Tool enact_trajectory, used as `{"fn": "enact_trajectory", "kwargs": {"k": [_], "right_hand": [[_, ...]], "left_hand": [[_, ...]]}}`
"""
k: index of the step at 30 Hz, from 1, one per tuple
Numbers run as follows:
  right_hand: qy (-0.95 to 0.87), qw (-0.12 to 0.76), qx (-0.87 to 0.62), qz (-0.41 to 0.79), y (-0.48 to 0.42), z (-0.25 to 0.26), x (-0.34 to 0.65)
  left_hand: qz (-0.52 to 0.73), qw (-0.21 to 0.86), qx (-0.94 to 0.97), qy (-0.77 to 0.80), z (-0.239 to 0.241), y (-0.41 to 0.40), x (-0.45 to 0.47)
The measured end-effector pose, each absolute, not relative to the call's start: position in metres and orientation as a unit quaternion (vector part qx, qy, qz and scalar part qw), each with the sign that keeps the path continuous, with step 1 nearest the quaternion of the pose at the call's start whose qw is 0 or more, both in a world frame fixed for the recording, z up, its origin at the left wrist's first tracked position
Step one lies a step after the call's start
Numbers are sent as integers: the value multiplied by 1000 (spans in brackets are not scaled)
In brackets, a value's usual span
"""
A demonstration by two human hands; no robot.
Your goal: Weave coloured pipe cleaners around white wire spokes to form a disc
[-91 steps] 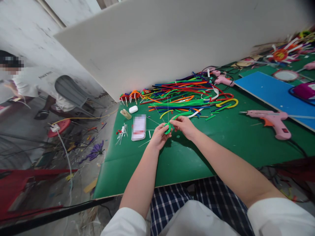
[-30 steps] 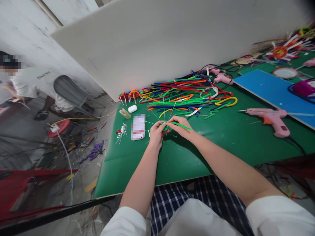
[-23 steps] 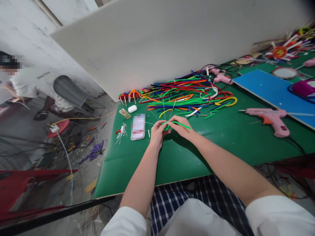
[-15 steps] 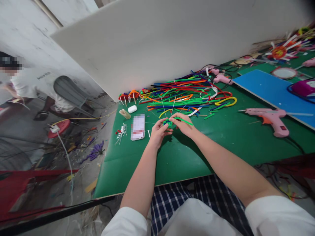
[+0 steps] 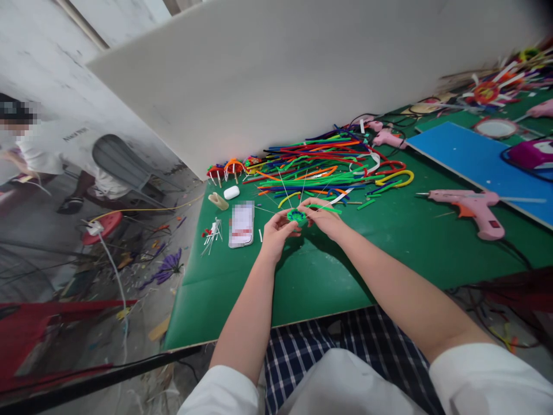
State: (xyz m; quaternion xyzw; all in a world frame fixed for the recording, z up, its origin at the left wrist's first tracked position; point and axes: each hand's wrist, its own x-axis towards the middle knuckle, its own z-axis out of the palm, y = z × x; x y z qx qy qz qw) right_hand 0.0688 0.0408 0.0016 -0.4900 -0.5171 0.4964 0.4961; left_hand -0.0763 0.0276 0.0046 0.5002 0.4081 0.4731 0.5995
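Between my two hands is a small round piece woven from green and blue pipe cleaners [image 5: 296, 215], with several thin pale spokes fanning out from it. My left hand [image 5: 280, 226] pinches its left side, thumb on the near edge. At the right rim, the fingers of my right hand [image 5: 323, 218] are closed on a green pipe cleaner [image 5: 326, 208], whose loose end sticks out over the hand to the right. Both hands are just above the green table [image 5: 319, 276]. Some fingertips are hidden behind the woven piece.
Loose pipe cleaners [image 5: 319, 155] lie in a heap beyond my hands. A phone [image 5: 242, 223], a white case [image 5: 231, 192] and thin sticks [image 5: 212, 235] are to the left. On the right are a pink glue gun [image 5: 475, 207] and a blue board [image 5: 470, 155]. Another person [image 5: 47, 150] sits far left.
The woven piece has turned and tilted so its round face shows more openly. My left thumb has shifted down off its middle, and the green loose end has swung slightly upward.
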Motion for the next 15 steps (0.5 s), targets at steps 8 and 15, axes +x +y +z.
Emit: {"fn": "enact_trajectory", "kwargs": {"k": [8,15], "right_hand": [[-488,503,-483,525,42,0,69],[-487,502,-478,532,45,-1,76]], "left_hand": [[461,595,512,414,7,26,-75],[421,679,473,372,13,26,-79]]}}
